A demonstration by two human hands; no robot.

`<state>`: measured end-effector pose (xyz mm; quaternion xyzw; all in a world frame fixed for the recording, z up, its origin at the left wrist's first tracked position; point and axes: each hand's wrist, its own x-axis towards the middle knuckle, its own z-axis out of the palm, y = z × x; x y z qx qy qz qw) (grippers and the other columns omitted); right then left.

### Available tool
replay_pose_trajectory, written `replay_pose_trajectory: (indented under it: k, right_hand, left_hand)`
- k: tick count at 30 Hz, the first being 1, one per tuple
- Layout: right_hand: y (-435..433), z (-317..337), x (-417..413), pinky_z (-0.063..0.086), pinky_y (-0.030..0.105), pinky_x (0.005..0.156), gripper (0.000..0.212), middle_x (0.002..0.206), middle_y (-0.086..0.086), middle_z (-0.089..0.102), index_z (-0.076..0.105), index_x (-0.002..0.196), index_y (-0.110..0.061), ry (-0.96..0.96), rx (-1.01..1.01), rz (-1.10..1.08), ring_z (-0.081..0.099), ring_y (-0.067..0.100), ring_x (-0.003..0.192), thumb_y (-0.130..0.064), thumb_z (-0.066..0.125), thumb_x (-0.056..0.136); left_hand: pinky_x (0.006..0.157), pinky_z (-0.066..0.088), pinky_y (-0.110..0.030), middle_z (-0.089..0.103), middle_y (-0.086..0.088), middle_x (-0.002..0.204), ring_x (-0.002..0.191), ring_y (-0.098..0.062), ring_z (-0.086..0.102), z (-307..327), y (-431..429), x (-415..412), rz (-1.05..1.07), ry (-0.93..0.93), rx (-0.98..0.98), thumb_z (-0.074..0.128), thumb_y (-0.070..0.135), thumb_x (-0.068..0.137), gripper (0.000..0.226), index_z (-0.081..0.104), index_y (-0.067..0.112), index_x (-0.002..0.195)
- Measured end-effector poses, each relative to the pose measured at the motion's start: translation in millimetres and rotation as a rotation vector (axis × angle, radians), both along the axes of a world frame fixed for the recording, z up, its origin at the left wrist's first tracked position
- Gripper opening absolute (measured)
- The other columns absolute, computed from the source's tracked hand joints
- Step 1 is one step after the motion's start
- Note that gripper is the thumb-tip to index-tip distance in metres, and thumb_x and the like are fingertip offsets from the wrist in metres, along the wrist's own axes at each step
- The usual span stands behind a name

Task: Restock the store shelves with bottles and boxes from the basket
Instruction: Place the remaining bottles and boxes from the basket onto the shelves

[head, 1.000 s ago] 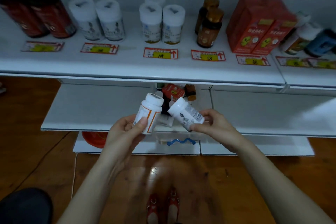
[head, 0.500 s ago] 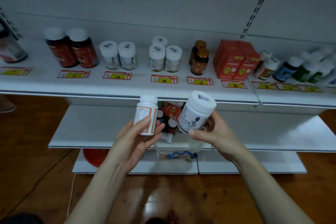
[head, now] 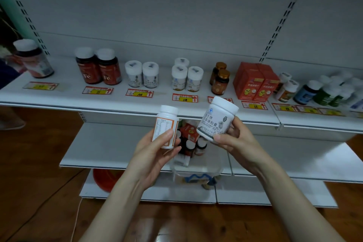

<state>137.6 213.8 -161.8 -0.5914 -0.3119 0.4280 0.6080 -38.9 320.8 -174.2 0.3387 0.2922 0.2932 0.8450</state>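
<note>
I held a small white bottle with an orange-edged label (head: 166,124) upright in my left hand (head: 155,155), thumb across its front and fingers curled behind it. My right hand (head: 236,140) gripped a wider white bottle with dark print (head: 217,119), tilted so its cap leaned up and to the right. The two bottles were near each other but apart, both raised in front of the edge of the upper shelf (head: 59,97). Directly behind and below my hands sat the clear basket (head: 217,165) on the lower shelf (head: 108,143), with dark bottles and a red box inside; my hands hid part of it, so I could not tell how much was in it. On the upper shelf stood three white bottles (head: 186,75), two brown bottles (head: 222,81) just to their right, then red boxes (head: 255,82). The tilted bottle's cap covered part of a price tag (head: 228,100) under the brown bottles.
</note>
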Motion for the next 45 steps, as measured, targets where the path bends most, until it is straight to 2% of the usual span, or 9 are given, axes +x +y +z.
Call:
replay_pose_trajectory:
  k: [8,15,19,22,33,37,41,43,45]
  right_hand:
    - [16.3,7.4,2.1,0.052,0.034,0.086,0.068,0.096,-0.004,0.069,0.054,0.106,-0.020,0.009,-0.001,0.016,0.064,0.017,0.096,-0.015,0.077,0.042]
    - [38.6,8.4,4.5,0.057,0.031,0.078,0.098,0.106,0.004,0.068,0.038,0.132,-0.030,-0.076,-0.045,0.172,0.068,0.018,0.097,-0.018,0.080,0.044]
    - [61.6,17.8,0.3,0.050,0.019,0.054,0.102,0.112,0.008,0.062,0.030,0.135,-0.040,-0.114,-0.058,0.290,0.069,0.012,0.079,-0.019,0.081,0.049]
    - [78.9,16.2,-10.4,0.054,0.025,0.061,0.098,0.118,0.008,0.059,0.033,0.132,-0.038,-0.134,-0.043,0.363,0.069,0.020,0.088,-0.016,0.082,0.050]
    - [141.2,12.4,-60.9,0.055,0.024,0.074,0.093,0.118,-0.004,0.057,0.032,0.134,-0.023,-0.120,0.020,0.454,0.066,0.005,0.096,0.001,0.074,0.055]
    - [167.9,18.8,-73.8,0.055,0.023,0.069,0.059,0.116,-0.002,0.060,0.049,0.115,-0.027,-0.046,0.019,0.416,0.067,0.008,0.093,-0.009,0.070,0.063]
    - [200.3,35.7,-78.9,0.053,0.020,0.067,0.009,0.084,-0.003,0.066,0.064,0.090,-0.013,-0.091,-0.014,0.241,0.063,0.002,0.070,-0.019,0.064,0.084]
    - [212.5,42.3,-80.7,0.053,0.023,0.069,0.006,0.069,-0.009,0.065,0.066,0.083,-0.014,-0.202,-0.047,0.165,0.060,-0.001,0.061,-0.018,0.062,0.084]
    - [219.7,45.7,-81.9,0.054,0.031,0.079,0.005,0.070,-0.009,0.069,0.069,0.079,-0.018,-0.251,-0.055,0.115,0.063,0.005,0.072,-0.021,0.065,0.080]
  left_hand:
    - [0.068,0.058,-0.027,0.070,-0.001,0.072,0.071,-0.012,0.068,0.4,6.8,2.3,0.055,0.000,0.031,0.065,0.017,0.064,0.034,0.060,0.008,0.096]
    - [0.062,0.056,-0.024,0.068,-0.003,0.078,0.072,-0.013,0.068,-0.6,8.8,-3.2,0.168,0.024,-0.006,0.065,0.017,0.063,0.037,0.060,0.008,0.099]
    - [0.063,0.057,-0.024,0.066,-0.008,0.087,0.073,-0.013,0.068,2.2,15.4,-17.3,0.265,0.043,-0.015,0.065,0.014,0.068,0.033,0.059,0.008,0.100]
    - [0.067,0.058,-0.025,0.064,-0.009,0.089,0.082,-0.018,0.065,1.2,19.9,-26.0,0.333,0.081,0.013,0.062,0.009,0.079,0.022,0.059,0.008,0.101]
    - [0.073,0.058,-0.034,0.067,-0.013,0.104,0.083,-0.019,0.069,2.8,55.0,-53.7,0.452,0.095,0.059,0.064,0.003,0.078,0.037,0.053,0.009,0.113]
    - [0.073,0.058,-0.035,0.067,-0.016,0.109,0.087,-0.023,0.069,1.8,87.2,-70.3,0.420,0.063,0.055,0.067,0.005,0.070,0.053,0.051,0.008,0.120]
    - [0.076,0.058,-0.038,0.066,-0.018,0.111,0.093,-0.026,0.067,2.2,126.4,-87.7,0.334,0.067,0.047,0.065,0.001,0.072,0.051,0.051,0.004,0.121]
    - [0.078,0.056,-0.039,0.064,-0.020,0.113,0.092,-0.027,0.066,5.0,145.5,-91.8,0.287,0.089,0.065,0.062,-0.002,0.077,0.043,0.052,0.005,0.118]
    - [0.079,0.056,-0.040,0.063,-0.021,0.114,0.094,-0.029,0.065,8.5,160.5,-93.0,0.237,0.101,0.070,0.061,-0.003,0.080,0.041,0.051,0.004,0.119]
